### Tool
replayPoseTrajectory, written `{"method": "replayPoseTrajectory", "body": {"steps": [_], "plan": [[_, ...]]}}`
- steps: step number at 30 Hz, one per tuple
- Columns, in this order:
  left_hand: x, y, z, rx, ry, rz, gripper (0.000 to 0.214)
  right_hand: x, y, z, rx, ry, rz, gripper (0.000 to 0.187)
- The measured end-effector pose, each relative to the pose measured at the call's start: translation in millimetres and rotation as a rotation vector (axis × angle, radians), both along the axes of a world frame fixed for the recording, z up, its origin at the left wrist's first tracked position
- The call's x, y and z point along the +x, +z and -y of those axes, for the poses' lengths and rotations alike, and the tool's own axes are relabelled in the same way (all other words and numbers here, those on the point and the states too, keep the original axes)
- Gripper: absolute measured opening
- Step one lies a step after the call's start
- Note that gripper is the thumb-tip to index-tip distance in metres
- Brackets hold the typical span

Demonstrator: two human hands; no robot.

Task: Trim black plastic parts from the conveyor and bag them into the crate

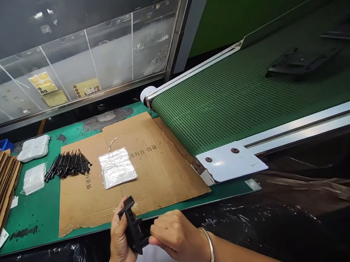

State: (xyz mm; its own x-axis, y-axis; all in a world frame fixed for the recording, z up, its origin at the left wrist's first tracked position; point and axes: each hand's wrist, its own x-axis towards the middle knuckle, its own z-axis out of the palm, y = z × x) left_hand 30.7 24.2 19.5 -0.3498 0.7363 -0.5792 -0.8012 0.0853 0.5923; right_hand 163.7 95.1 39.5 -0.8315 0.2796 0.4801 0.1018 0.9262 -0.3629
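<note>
Left hand (pixel 118 236) clasps black part (pixel 132 228), off table (pixel 43 214) near edge; right hand (pixel 178 236) pinches lower prong (pixel 144 242); lopsided tug might snap it

From where I stand, it's a dark, matte black piece (pixel 133 230), plastic by the look of it, shaped like a small bracket: a long spine with a blocky top end and short arms jutting out toward the right hand (pixel 176 235). It's held up nearly on end, tilted a little, gripped along its spine by the left hand (pixel 118 238), just off the near edge of the counter (pixel 44 223). The right hand's curled fingers meet its lowest arm, partly hiding the tip.
</note>
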Motion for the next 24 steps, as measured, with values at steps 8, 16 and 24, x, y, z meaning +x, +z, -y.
{"method": "replayPoseTrajectory", "body": {"steps": [8, 16, 24], "plan": [[0.4, 1.8, -2.3, 0.156, 0.036, -0.111, 0.063, -0.9, 8.6, 2.0, -0.249, -0.190, -0.063, 0.046], [-1.4, 0.9, 5.0, 0.198, -0.055, -0.154, 0.065, -6.6, 5.6, -4.7, -0.286, -0.281, 0.006, 0.044], [-13.2, -18.5, 12.0, 0.377, -0.515, 0.342, 0.042, -9.5, -17.4, -33.2, -0.475, -0.322, 0.341, 0.042]]}}
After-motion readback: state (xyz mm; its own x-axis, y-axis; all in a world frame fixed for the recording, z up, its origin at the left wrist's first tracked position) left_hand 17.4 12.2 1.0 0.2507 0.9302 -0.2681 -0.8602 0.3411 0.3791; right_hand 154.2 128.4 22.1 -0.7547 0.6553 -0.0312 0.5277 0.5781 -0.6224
